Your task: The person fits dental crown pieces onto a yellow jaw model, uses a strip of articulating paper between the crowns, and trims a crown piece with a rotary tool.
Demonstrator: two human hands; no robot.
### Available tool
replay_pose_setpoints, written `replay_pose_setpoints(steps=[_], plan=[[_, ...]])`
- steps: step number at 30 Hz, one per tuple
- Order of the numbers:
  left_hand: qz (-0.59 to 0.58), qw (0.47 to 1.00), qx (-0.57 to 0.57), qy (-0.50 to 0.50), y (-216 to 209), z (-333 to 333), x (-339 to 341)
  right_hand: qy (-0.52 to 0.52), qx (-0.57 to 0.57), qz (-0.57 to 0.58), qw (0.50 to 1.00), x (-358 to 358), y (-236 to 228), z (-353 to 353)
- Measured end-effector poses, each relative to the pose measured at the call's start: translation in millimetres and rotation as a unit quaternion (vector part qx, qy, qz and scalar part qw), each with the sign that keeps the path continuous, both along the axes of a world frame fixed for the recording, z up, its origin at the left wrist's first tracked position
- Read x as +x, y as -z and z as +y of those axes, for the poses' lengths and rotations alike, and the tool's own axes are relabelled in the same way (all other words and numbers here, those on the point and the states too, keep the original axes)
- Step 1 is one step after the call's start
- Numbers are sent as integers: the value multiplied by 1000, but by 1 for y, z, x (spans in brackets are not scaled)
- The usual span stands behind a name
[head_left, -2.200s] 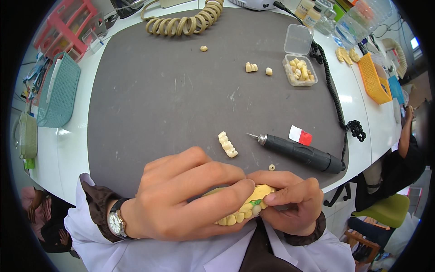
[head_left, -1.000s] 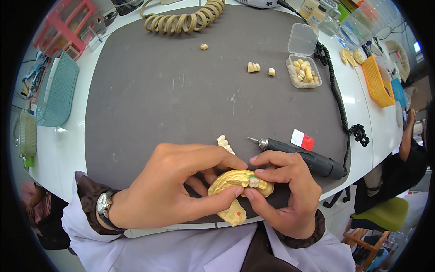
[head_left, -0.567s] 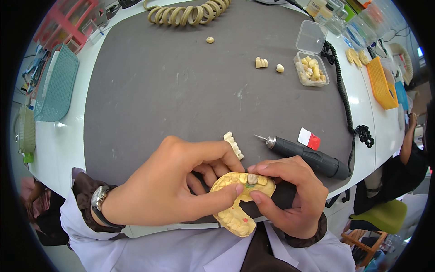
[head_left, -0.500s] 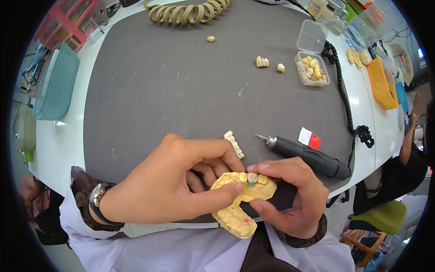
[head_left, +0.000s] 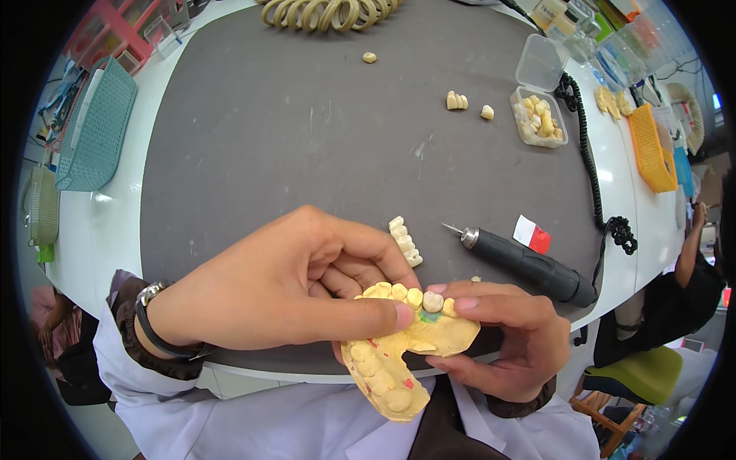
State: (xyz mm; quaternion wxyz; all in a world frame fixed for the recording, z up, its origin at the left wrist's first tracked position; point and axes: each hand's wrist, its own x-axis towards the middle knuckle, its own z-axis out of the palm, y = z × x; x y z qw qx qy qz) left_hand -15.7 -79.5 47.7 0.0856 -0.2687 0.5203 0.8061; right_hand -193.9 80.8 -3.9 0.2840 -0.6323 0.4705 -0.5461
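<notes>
Close to my body I hold a yellow plaster dental cast, a horseshoe-shaped arch of teeth with red marks on it. My left hand is closed on its left part, the thumb lying across the inner side. My right hand pinches the right end, fingertips by the teeth and thumb beneath. Between the two hands a whitish crown sits in the row of teeth, above a green patch. Just beyond my left fingers lies a cream strip of joined teeth on the grey mat.
A black handpiece with a pointed bur lies right, beside a red-and-white piece. Farther back are an open clear box of teeth, a joined tooth piece and single crowns. Baskets line the sides.
The cast has tilted, bringing its inner side more into view. My right fingers have shifted along the teeth beside the whitish crown. The whole view has moved slightly.
</notes>
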Motion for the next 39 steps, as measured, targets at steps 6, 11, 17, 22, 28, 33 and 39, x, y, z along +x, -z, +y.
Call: replay_pose_setpoints(steps=[6, 11, 17, 22, 28, 33, 39], plan=[[-4, 1000, 2, -21, 1, 1, 2, 26, 33, -53, 998, 6, -4, 1], [2, 1000, -20, -22, -2, 2, -1, -5, 40, -21, 999, -1, -5, -1], [35, 997, -48, -48, 0, 6, -1, 28, 60, -84, 994, 3, -5, 1], [72, 991, -110, -25, 1, 3, -3, 41, 47, -82, 995, -1, -3, 1], [105, 973, -208, 1, 4, 6, 3, 17, 53, -113, 992, -1, -6, 4], [96, 973, -210, -5, 3, 6, 2, 0, 70, -56, 996, -5, -8, 3], [86, 973, -213, 7, 2, 5, 2, -2, 72, -33, 997, -7, -8, 5]])
